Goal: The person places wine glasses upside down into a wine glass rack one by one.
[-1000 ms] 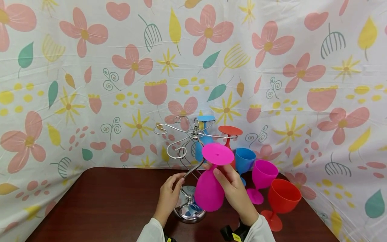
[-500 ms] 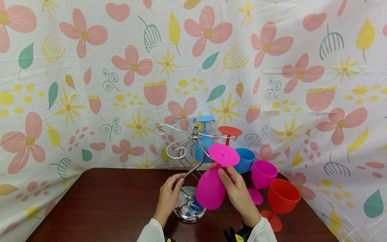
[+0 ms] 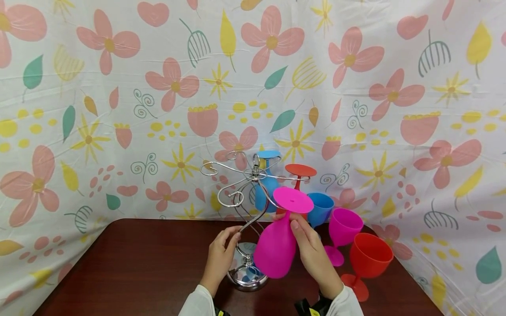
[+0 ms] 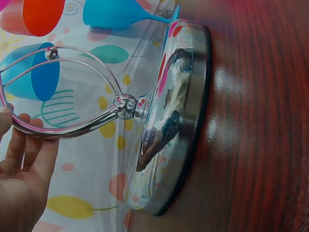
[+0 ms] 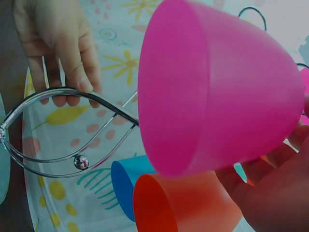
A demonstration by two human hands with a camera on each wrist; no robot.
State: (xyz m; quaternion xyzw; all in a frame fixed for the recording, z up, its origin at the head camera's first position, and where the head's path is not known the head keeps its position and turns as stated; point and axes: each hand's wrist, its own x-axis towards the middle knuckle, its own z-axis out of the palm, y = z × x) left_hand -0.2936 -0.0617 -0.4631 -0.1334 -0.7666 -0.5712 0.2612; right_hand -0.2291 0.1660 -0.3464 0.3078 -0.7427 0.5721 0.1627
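My left hand pinches a curved rod of a chrome stemware rack between thumb and fingers. The rack's round base rests on the table in the left wrist view. Upside down and tilted, a magenta plastic goblet is held by its stem in my right hand, its foot up beside the rack's front arm. In the right wrist view the goblet's bowl fills much of the frame. Behind it, a blue goblet and a red goblet hang inverted from the rack's looped arms.
To the right, a blue goblet, a magenta goblet and a red goblet stand upright in a row on the dark wooden table. A flower-patterned cloth hangs behind the table.
My right hand has shifted the magenta goblet's foot slightly right, and the goblet tilts more, its bowl leaning left. My left hand stays on the rack.
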